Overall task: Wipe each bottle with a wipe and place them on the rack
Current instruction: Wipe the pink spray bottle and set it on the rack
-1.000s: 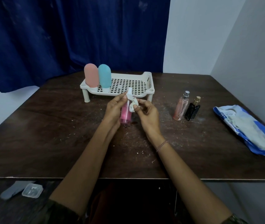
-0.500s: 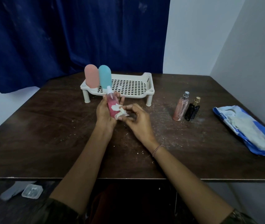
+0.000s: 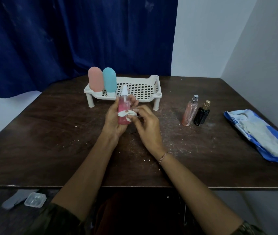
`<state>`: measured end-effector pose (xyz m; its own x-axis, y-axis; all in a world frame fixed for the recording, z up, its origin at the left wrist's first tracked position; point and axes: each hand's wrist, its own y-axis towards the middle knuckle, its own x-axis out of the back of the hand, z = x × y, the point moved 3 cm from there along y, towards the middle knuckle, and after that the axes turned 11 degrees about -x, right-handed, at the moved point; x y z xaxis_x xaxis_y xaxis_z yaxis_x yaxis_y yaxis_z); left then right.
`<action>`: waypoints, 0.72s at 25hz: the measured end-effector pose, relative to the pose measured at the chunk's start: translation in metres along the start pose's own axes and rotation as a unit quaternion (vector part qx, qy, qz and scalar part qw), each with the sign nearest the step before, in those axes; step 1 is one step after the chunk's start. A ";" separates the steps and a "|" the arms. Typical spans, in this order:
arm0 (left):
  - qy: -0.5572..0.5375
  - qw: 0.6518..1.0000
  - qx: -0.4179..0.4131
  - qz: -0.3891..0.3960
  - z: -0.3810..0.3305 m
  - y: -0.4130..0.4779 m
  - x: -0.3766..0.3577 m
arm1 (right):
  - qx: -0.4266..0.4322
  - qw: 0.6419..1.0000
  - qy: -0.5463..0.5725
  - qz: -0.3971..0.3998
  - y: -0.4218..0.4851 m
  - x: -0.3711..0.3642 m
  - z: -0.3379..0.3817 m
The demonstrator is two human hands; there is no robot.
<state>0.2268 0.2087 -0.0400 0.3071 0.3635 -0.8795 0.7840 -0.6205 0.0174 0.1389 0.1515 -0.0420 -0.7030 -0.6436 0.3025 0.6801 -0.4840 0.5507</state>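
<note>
Pink spray bottle (image 3: 123, 110) is upright above the tabletop (image 3: 50, 133), just in front of the rack (image 3: 141, 89); the left hand (image 3: 116, 119) has its grip clenched round the body, and the right hand (image 3: 145, 122) pinches a crumpled wipe (image 3: 126, 114) against its mid-section. Risk: a wet surface could let the bottle slip through the left hand and drop, or the wipe could miss the covered back face. Peach bottle (image 3: 95, 79) and teal bottle (image 3: 109, 80) crowd the rack's left end, so a careless placement might topple them; two bottles (image 3: 196, 111) wait unwiped.
</note>
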 end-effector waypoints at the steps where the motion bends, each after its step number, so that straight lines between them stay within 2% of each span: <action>1: 0.005 1.000 0.014 0.019 0.003 -0.002 -0.002 | -0.003 1.000 0.000 -0.016 0.001 0.002 -0.001; 6: 0.041 0.998 0.036 0.034 0.006 -0.006 -0.007 | -0.006 0.997 -0.007 -0.070 0.005 0.011 0.001; 11: 0.093 0.996 0.006 0.011 0.007 -0.007 -0.005 | -0.034 0.990 -0.057 -0.122 0.010 0.017 -0.002; 14: 0.164 0.986 -0.022 0.030 0.007 -0.002 -0.001 | -0.074 0.984 -0.018 -0.164 0.015 0.025 -0.013; 18: 0.160 0.984 -0.081 0.016 -0.001 0.002 0.001 | -0.117 0.982 -0.024 -0.149 0.018 0.034 -0.021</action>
<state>0.2298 0.2087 -0.0406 0.4665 0.5613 -0.6836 0.8391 -0.5254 0.1412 0.1318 0.1084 -0.0376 -0.8832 -0.4268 0.1944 0.4678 -0.7729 0.4286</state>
